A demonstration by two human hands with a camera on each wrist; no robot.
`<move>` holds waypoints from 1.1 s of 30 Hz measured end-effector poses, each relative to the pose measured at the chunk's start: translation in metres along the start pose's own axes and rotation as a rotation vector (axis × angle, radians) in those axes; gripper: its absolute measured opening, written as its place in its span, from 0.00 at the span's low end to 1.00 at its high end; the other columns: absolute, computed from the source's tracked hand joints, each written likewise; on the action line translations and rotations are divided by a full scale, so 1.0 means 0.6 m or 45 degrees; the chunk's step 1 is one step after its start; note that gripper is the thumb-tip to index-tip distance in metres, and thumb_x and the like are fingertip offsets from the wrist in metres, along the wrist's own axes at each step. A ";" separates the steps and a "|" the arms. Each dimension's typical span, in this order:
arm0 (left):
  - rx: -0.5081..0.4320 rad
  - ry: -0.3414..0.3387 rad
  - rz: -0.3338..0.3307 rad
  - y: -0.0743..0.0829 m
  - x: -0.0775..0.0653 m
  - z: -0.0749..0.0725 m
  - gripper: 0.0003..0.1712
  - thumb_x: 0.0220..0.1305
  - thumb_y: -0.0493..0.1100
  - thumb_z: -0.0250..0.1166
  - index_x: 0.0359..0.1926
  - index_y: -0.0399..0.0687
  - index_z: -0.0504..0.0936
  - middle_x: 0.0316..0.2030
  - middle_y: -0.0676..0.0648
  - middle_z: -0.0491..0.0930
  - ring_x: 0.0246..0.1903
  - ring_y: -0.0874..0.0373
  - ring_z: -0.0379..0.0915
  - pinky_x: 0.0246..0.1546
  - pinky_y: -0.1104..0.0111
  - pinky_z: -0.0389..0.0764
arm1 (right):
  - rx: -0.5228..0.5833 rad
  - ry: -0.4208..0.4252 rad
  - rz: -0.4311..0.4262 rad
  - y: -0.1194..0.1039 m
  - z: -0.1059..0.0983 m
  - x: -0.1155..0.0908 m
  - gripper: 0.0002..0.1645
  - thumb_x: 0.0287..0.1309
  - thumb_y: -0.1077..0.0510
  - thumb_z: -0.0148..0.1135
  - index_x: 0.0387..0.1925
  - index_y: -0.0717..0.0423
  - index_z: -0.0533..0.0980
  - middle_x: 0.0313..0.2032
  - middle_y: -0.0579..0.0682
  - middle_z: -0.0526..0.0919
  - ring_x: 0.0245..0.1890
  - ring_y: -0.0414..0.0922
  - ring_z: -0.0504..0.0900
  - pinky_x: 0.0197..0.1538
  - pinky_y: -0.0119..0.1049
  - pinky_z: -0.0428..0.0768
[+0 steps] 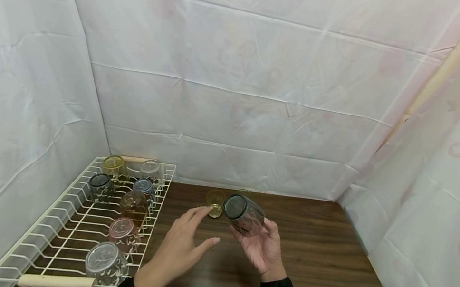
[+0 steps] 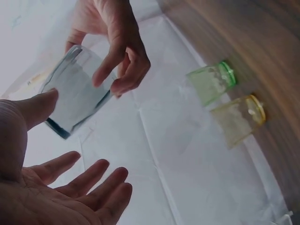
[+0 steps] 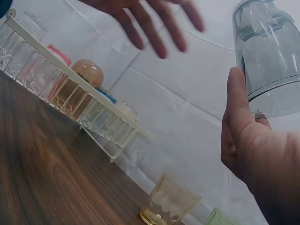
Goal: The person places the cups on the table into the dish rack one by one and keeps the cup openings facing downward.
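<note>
My right hand grips a grey-tinted drinking glass above the table and holds it tilted. To its left, my left hand is spread with the thumb apart and holds nothing. In the left wrist view the left thumb overlaps the edge of the glass; whether they touch I cannot tell. Behind the grey glass stand a yellow glass and a green glass on the table. The green one is mostly hidden in the head view.
A white wire rack with wooden handles stands at the left, holding several upside-down glasses, among them a pink one and a clear one. White sheeting walls the brown wooden table at the back and sides.
</note>
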State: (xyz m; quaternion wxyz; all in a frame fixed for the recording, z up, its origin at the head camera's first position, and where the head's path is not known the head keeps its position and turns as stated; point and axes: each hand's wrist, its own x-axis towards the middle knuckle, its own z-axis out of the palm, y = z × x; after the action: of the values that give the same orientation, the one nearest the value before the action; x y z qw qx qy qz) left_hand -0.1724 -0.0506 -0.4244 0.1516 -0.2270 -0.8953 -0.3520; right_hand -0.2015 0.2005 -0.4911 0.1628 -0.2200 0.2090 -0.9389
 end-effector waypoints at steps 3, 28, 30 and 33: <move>-0.079 -0.032 0.017 0.008 0.019 0.005 0.45 0.66 0.57 0.76 0.79 0.54 0.69 0.73 0.44 0.75 0.71 0.43 0.75 0.67 0.39 0.78 | 0.014 -0.018 -0.010 0.003 0.003 0.002 0.31 0.85 0.48 0.33 0.76 0.53 0.69 0.71 0.55 0.79 0.72 0.50 0.79 0.75 0.46 0.78; -0.430 -0.027 0.137 0.031 0.068 0.030 0.47 0.66 0.51 0.77 0.80 0.48 0.66 0.71 0.45 0.76 0.69 0.49 0.77 0.66 0.48 0.83 | 0.026 -0.091 0.013 0.020 0.004 0.005 0.34 0.86 0.46 0.28 0.76 0.54 0.70 0.70 0.51 0.82 0.65 0.45 0.82 0.72 0.42 0.80; -0.438 -0.023 0.146 0.032 0.067 0.029 0.47 0.66 0.51 0.77 0.80 0.47 0.66 0.70 0.44 0.76 0.69 0.49 0.78 0.65 0.49 0.83 | 0.018 -0.110 0.024 0.020 0.003 0.006 0.34 0.86 0.46 0.27 0.78 0.54 0.67 0.71 0.51 0.80 0.66 0.46 0.81 0.73 0.42 0.79; -0.443 -0.018 0.168 0.031 0.066 0.027 0.47 0.67 0.50 0.77 0.80 0.46 0.66 0.70 0.44 0.76 0.68 0.49 0.78 0.64 0.50 0.84 | 0.010 -0.126 0.033 0.021 0.001 0.007 0.34 0.85 0.48 0.29 0.81 0.57 0.61 0.74 0.53 0.77 0.70 0.47 0.79 0.75 0.43 0.77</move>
State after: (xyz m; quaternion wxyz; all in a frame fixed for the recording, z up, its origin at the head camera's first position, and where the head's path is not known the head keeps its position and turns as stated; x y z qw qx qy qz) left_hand -0.1985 -0.0152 -0.4081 0.1268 -0.3105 -0.8052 -0.4891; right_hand -0.2022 0.1878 -0.4950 0.1859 -0.2626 0.1997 -0.9255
